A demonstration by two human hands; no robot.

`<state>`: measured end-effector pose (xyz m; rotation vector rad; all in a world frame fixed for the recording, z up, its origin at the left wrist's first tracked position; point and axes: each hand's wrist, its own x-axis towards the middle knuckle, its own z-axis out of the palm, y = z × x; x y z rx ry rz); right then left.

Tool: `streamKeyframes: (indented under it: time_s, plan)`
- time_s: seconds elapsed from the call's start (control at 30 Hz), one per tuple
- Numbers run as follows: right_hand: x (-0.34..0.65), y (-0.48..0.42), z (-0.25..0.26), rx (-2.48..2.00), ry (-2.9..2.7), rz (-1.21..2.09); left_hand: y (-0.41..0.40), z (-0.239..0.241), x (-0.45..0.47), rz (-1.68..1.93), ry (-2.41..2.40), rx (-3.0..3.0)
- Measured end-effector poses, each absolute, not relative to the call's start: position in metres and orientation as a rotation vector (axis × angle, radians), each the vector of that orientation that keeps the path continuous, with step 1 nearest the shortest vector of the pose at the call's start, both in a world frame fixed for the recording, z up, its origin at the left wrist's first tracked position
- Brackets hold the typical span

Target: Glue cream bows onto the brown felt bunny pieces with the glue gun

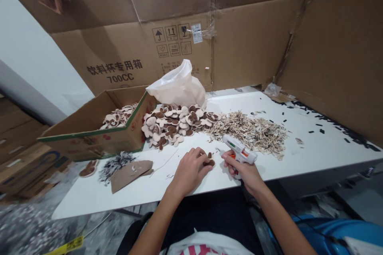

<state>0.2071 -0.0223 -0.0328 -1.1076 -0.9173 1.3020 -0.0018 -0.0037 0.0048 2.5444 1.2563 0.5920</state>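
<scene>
brown rounded cloth piece with a pale edge is held on the white flat table by the left hand; part of it is hidden by the bent fingers. white glue gun with an orange trigger is gripped in the right hand, its tip near the piece. behind, brown and cream soft pieces are piled beside thin pale curly bits. a crumpled white plastic bag is propped behind the pile. at the left, more pieces are kept in an open green-edged cardboard box.
</scene>
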Motion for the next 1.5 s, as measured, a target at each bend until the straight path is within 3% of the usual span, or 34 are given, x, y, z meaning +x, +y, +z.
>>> streamKeyframes:
  time_s: [0.9,1.5]
  plan:
    - [0.205,-0.019,-0.034,-1.124,-0.917,1.274,-0.005,-0.01,-0.008,0.932,1.272,2.021]
    - [0.208,-0.029,-0.027,-1.122,-1.174,1.411,-0.006,-0.019,0.008,1.386,1.262,1.2]
